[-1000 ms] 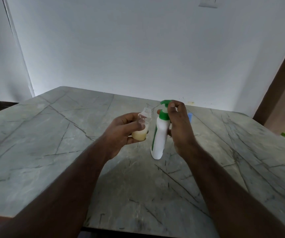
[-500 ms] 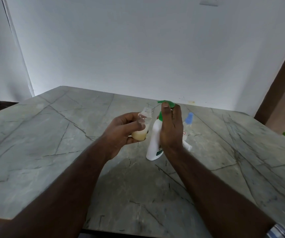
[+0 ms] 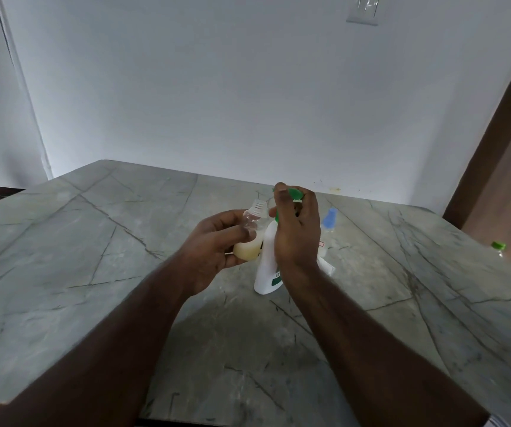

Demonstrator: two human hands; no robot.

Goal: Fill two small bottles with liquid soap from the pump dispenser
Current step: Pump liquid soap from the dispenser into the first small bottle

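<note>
Looks like a plain room in somebody's home, not a lab or shop. Big grey marble-look worktop (image 3: 94, 257) with dark veins fills the lower frame, bare white painted wall (image 3: 217, 87) behind it, a wall switch plate (image 3: 363, 9) at the top edge, and a brown wooden door frame (image 3: 494, 134) on the right.

The right hand (image 3: 297, 232) has slid from the pump dispenser's (image 3: 268, 266) neck to its green pump head (image 3: 294, 194), fingers curled over it; the dispenser now leans more toward the small bottle (image 3: 251, 235).
</note>
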